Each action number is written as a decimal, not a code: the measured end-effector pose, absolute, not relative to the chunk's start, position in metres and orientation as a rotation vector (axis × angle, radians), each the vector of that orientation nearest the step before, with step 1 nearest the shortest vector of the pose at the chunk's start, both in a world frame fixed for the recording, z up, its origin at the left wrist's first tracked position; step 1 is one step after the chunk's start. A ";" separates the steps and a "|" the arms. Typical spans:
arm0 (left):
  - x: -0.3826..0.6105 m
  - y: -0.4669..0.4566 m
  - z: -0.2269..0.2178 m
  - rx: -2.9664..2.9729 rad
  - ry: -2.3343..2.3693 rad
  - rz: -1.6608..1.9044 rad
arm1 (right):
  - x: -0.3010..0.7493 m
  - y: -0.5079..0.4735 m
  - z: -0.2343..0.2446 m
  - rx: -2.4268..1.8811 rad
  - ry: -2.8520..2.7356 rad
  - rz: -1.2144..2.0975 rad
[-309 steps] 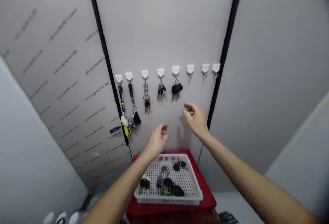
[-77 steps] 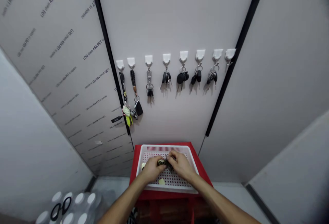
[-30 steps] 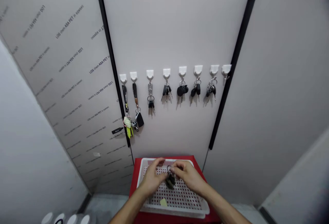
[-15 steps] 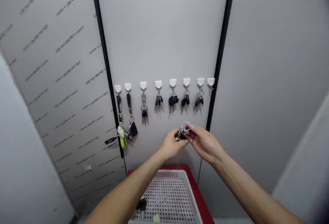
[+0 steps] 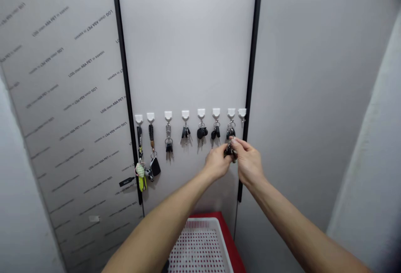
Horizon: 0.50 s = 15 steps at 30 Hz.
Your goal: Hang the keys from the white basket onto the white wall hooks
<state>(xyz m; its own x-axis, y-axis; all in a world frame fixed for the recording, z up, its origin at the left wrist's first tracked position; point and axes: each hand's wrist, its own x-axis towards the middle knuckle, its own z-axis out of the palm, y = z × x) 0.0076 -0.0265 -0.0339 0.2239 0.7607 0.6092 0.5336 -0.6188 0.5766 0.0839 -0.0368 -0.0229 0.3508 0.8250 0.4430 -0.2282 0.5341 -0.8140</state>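
Both hands are raised in front of a grey wall and pinch one dark key bunch (image 5: 229, 150) between them. My left hand (image 5: 216, 163) grips it from the left, my right hand (image 5: 248, 161) from the right, fingers closed. A row of white wall hooks runs just above, and the bunch sits a little below the last two. The rightmost hook (image 5: 242, 113) carries nothing. The hook beside it (image 5: 231, 112) holds black keys (image 5: 231, 131). Further left hang several more key sets, the far-left ones (image 5: 144, 168) on long straps with a yellow-green charm.
A white perforated basket (image 5: 200, 246) sits on a red surface (image 5: 232, 243) below my arms. Two black vertical strips (image 5: 251, 77) frame the grey panel. The left wall panel (image 5: 62, 97) has printed protective film.
Both hands have lifted the key bunch from basket height up and to the right, close under the last hooks. The view has tilted up, so the basket has dropped toward the bottom edge.
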 end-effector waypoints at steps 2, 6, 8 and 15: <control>0.019 -0.021 -0.023 2.176 1.132 1.340 | 0.096 -0.027 -0.016 -0.720 -0.990 0.664; 0.043 -0.011 -0.008 1.997 1.000 1.278 | 0.122 -0.012 -0.002 -0.683 -0.993 0.691; 0.054 -0.007 -0.005 1.923 0.977 1.277 | 0.133 -0.006 0.005 -0.692 -0.991 0.706; 0.080 0.018 0.008 1.809 1.257 1.356 | 0.151 0.020 0.026 -0.821 -0.992 0.626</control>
<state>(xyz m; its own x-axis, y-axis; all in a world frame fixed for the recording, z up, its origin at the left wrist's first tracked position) 0.0800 0.0184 0.0078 0.0547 0.9046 0.4227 0.3528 -0.4135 0.8394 0.1512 0.0205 0.0261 0.4218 0.7750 0.4705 -0.0908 0.5525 -0.8286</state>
